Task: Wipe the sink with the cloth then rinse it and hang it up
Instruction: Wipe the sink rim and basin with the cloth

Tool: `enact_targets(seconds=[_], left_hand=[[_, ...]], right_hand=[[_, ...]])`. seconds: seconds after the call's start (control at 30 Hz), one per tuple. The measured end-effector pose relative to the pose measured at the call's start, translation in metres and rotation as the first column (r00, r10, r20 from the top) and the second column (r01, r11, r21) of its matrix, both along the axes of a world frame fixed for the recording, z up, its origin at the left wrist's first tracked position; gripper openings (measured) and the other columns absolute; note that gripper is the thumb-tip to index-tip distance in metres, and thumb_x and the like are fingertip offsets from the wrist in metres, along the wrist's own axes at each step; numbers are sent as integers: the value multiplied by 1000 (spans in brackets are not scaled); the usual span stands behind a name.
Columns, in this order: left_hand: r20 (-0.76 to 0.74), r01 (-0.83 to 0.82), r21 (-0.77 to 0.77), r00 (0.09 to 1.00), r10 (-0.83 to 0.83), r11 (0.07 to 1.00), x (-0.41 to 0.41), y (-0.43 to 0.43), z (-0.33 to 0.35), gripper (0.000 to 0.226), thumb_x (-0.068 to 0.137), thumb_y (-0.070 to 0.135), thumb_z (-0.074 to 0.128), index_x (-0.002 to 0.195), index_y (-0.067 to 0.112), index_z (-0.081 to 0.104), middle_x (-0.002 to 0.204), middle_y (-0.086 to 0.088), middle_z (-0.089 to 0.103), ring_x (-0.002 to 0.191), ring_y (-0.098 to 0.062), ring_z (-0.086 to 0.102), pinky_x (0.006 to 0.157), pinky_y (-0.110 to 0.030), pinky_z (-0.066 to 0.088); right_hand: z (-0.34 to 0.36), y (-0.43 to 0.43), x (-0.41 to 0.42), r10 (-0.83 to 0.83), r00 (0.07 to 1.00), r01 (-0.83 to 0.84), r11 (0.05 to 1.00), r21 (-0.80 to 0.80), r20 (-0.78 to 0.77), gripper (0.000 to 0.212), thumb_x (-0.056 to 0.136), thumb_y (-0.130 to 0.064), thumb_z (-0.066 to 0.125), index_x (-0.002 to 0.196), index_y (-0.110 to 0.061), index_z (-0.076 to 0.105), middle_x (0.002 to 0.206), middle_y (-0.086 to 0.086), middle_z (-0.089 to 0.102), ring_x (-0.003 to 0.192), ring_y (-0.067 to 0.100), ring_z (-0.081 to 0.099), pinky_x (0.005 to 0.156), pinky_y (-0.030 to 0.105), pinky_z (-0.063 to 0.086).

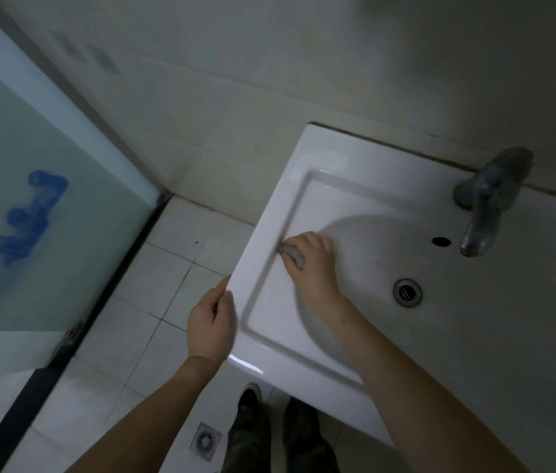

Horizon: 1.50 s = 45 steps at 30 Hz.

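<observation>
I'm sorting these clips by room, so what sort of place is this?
Most likely a bathroom: a white ceramic sink with a metal faucet stands against a tiled wall, a floor drain is set in the tiled floor, and a frosted glass partition stands to the left.

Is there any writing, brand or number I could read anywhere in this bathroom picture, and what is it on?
None can be read.
Glass panel: blue marks, too smeared to tell whether they are writing.
Wall: faint bluish patches, too blurred to read.
Sink, tap, cloth: no label or brand visible.
</observation>
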State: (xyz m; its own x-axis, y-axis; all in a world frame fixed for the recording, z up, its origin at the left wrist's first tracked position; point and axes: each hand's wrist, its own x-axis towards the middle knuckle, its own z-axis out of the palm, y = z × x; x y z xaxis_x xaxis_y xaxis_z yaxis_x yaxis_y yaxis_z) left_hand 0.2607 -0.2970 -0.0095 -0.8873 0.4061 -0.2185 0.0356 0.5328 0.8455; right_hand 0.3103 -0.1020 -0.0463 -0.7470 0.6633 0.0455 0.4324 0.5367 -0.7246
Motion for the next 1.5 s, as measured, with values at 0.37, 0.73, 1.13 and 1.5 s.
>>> enact_targets(seconds=[0.37,0.73,1.13,1.5], left_hand=[[-154,224,-232,952,-263,947,-6,-2,-3,34,95,35,55,127,21,53,110,0,62,89,-12,57,73,-28,46],[-121,227,-125,963,-242,966,-6,-3,0,46,86,36,67,127,19,54,112,1,60,96,-11,56,77,-23,43],[-107,284,-167,947,-304,944,-12,-3,-5,48,86,38,67,122,11,51,113,-9,58,99,-24,59,79,-33,49],[-374,718,-361,472,-798,595,83,43,7,48,91,31,39,118,1,65,107,-17,67,96,-35,63,86,-39,50]], right_hand=[[17,-65,86,422,905,-402,888,-223,48,20,89,-39,57,100,-34,72,105,-18,64,107,11,49,95,34,37],[24,-42,176,87,974,-33,968,-248,210,15,85,-39,63,88,-29,75,89,-16,69,86,2,61,78,35,50],[41,-90,108,69,955,-36,992,-119,289,22,91,-39,56,96,-25,72,108,-6,66,107,19,50,84,37,38],[47,-34,267,-159,896,241,958,-154,415,35,85,-54,51,86,-26,72,96,-1,68,95,25,58,86,45,50]])
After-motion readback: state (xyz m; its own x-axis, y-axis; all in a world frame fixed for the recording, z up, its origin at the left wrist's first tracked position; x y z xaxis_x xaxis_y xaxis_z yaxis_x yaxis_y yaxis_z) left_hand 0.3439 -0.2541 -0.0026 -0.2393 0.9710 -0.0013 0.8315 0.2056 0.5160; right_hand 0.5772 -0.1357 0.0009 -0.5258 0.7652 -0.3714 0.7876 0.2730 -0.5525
